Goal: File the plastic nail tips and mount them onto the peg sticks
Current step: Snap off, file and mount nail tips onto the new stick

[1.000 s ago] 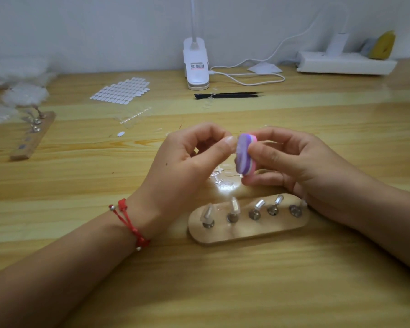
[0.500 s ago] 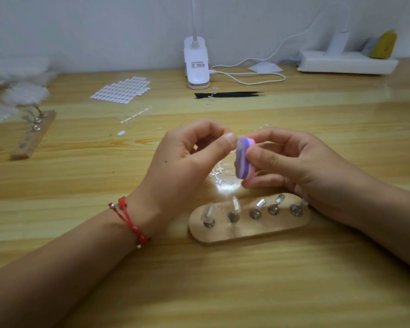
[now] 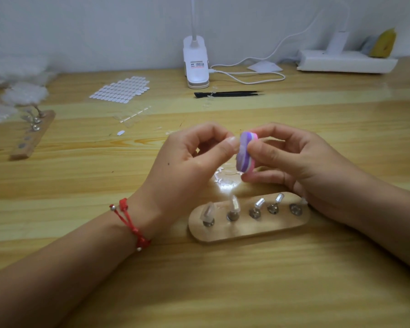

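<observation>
So the right hand (image 3: pixel 294 159) gripped the purple-pink oval filing block (image 3: pixel 245 152) above the counter's (image 3: pixel 223 280) middle, just behind the oval wooden peg board (image 3: pixel 249 229). The left hand (image 3: pixel 189 169) was pinched shut against it, contents too tiny to see.

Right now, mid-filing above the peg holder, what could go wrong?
The left hand pinches a barely visible nail tip against the file block; if it slips, it may vanish among the loose clear tips below.
The right hand hangs close over the end peg of the peg holder and could knock it.

Home craft desk (image 3: pixel 341 119), clip lamp (image 3: pixel 196 65)
</observation>
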